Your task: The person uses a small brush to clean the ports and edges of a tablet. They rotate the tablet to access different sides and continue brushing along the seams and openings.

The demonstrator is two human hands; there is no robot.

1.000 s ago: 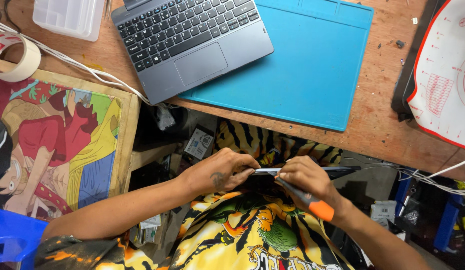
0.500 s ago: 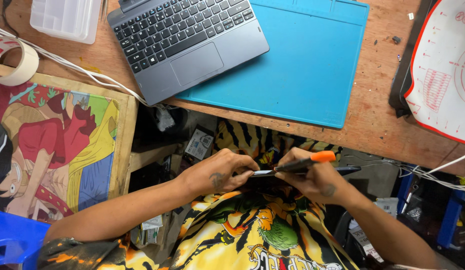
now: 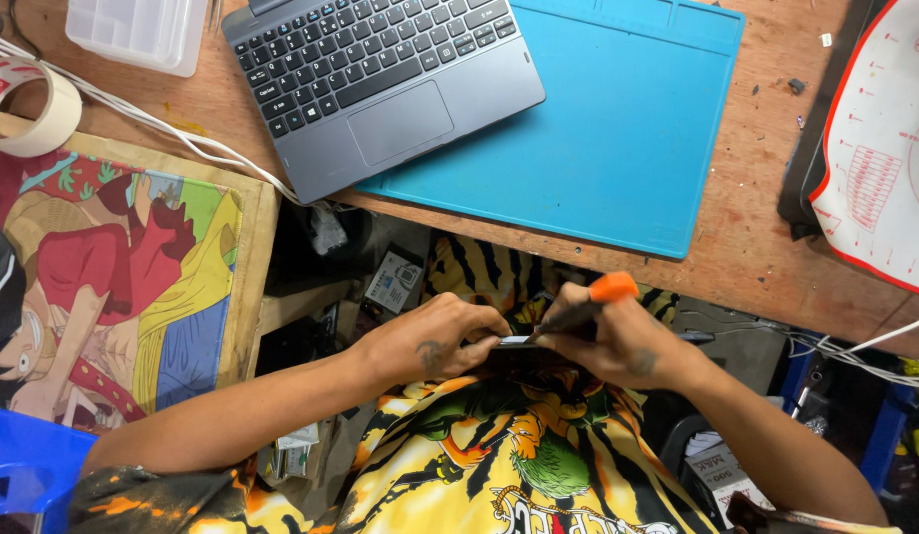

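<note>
A thin device (image 3: 514,342) is pinched by the left hand (image 3: 435,341); a tool (image 3: 586,305) is gripped by the right hand (image 3: 617,346), below the wooden table (image 3: 746,227) bearing a keyboard (image 3: 380,59) and a blue mat (image 3: 627,129).

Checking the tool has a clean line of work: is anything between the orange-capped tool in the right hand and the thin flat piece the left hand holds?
Nothing visible. The right hand holds the orange-capped tool with its tip right at the thin flat piece, which the left hand pinches over the lap; the contact point itself is partly hidden by fingers.
</note>
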